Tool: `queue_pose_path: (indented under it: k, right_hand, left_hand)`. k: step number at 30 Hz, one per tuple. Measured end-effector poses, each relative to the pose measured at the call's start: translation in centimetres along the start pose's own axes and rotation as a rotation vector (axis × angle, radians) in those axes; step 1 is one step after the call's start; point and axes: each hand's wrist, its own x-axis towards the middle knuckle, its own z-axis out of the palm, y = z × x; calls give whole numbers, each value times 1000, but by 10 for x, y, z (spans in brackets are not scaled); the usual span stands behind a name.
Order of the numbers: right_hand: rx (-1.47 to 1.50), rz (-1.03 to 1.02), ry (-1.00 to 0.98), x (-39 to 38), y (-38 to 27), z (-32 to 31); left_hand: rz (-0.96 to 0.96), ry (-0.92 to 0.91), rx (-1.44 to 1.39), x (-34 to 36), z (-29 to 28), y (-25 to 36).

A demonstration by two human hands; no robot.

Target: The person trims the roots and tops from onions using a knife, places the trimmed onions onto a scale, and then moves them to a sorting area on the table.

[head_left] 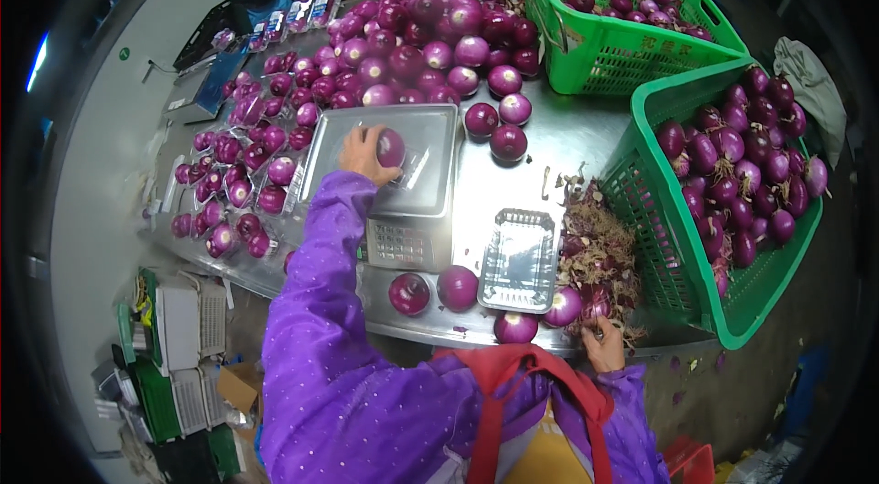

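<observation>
- Evidently the left hand [364,157] curls round an onion [391,147] over the scale [428,198], 10 o'clock from the tray [518,257].
- Likely firm, fairly weighty, slick-skinned, bruisable: cup its widest sides.
- Right hand [606,345], 5 o'clock from the tray, at the peelings [600,246]; hold unclear.

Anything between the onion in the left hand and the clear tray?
No definite obstacle: from the onion in the left hand, the straight path crosses the scale plate, then bare tabletop to the clear tray. A glossy patch right of the onion may be glare or film; can't tell.
</observation>
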Motion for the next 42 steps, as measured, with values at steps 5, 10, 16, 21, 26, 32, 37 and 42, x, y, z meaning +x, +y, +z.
queue_pose_path:
  k: [5, 10, 16, 21, 26, 32, 37, 42]
  right_hand:
    - [36, 3, 67, -10, 15, -3]
    - [126, 55, 63, -13, 18, 6]
    - [221, 96, 71, -8, 7, 6]
    - [266, 185, 1, 5, 4, 4]
    - [187, -133, 37, 15, 0, 6]
    - [241, 112, 38, 11, 20, 2]
    - [205, 4, 86, 14, 2, 8]
    - [464, 112, -29, 43, -99, 5]
  left_hand:
    - [72, 274, -272, -1, -6, -21]
    - [-31, 345, -661, -75, -44, 15]
    - [-71, 148, -634, -217, 2, 48]
    - [153, -164, -294, -241, 30, 110]
    - [123, -193, -333, -214, 66, 106]
    - [92, -78, -667, -190, -20, 85]
    - [43, 67, -946, -98, -61, 59]
    - [37, 69, -1016, -49, -41, 29]
